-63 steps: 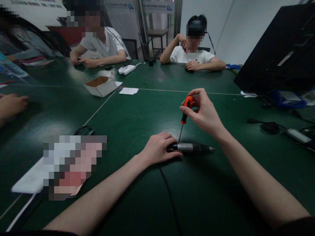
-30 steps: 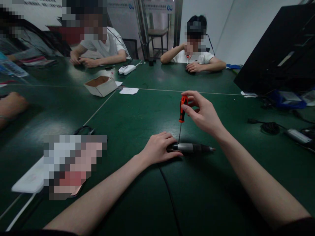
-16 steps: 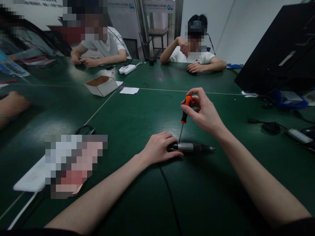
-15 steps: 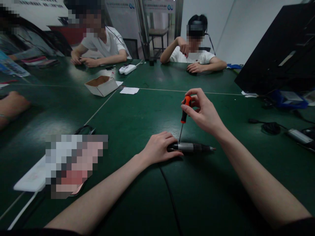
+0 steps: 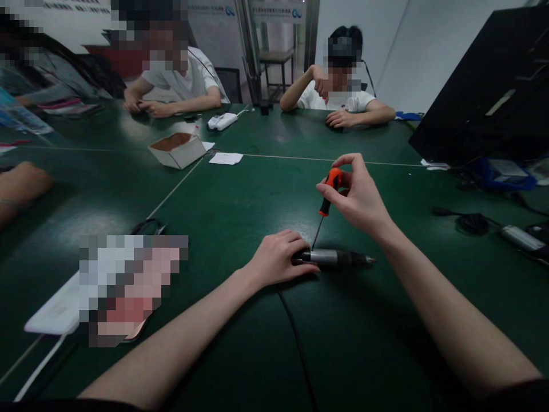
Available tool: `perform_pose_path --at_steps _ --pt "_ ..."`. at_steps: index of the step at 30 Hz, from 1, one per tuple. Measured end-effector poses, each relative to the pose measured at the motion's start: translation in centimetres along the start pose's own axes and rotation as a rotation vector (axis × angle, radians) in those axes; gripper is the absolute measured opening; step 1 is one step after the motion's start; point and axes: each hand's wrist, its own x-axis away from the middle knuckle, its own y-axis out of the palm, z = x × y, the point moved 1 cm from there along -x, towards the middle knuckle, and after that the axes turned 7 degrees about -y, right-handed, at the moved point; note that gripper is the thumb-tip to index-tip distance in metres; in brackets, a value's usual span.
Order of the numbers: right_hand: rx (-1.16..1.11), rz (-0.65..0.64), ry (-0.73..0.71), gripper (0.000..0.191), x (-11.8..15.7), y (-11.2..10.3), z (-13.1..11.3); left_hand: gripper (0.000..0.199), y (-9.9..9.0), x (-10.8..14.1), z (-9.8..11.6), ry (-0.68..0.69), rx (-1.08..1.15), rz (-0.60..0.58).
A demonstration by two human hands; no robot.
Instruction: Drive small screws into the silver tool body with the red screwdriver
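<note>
A black and silver pen-shaped tool (image 5: 329,257) lies on the green table (image 5: 257,194), its tip pointing right. My left hand (image 5: 283,257) is wrapped round the tool's left end and rests on the table. In my right hand (image 5: 355,190) is an orange and black screwdriver (image 5: 326,197), held by the handle between thumb and fingers. The screwdriver leans to the right, its shaft tip at the tool's silver body beside my left fingers. A black cable (image 5: 295,335) runs from below my left hand to the front edge of view.
Left of my forearm are a partly blurred pink phone-like item (image 5: 141,332) and a white power strip (image 5: 51,315). Beyond stands an open box (image 5: 180,151). A silver device (image 5: 521,237) with cables lies right. Two people sit opposite; another person's hand (image 5: 26,180) is at left.
The screwdriver handle has tilted further right, and my right hand has shifted slightly right with it. The shaft tip, my left hand and the tool are in the same places.
</note>
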Motion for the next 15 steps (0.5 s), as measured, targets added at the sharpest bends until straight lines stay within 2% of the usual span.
perform_pose_path --at_steps 6,10,15 --pt "0.029 -0.076 -0.059 0.027 0.08 -0.06 -0.26 0.044 0.09 0.06 -0.02 0.001 -0.002 0.017" --pt "0.043 -0.133 -0.096 0.030 0.08 -0.10 -0.32 0.044 0.10 0.08 -0.01 0.000 -0.003 0.010" --pt "-0.010 -0.047 -0.032 0.030 -0.01 -0.05 -0.26 0.044 0.05 0.07 -0.01 -0.007 -0.003 0.003"
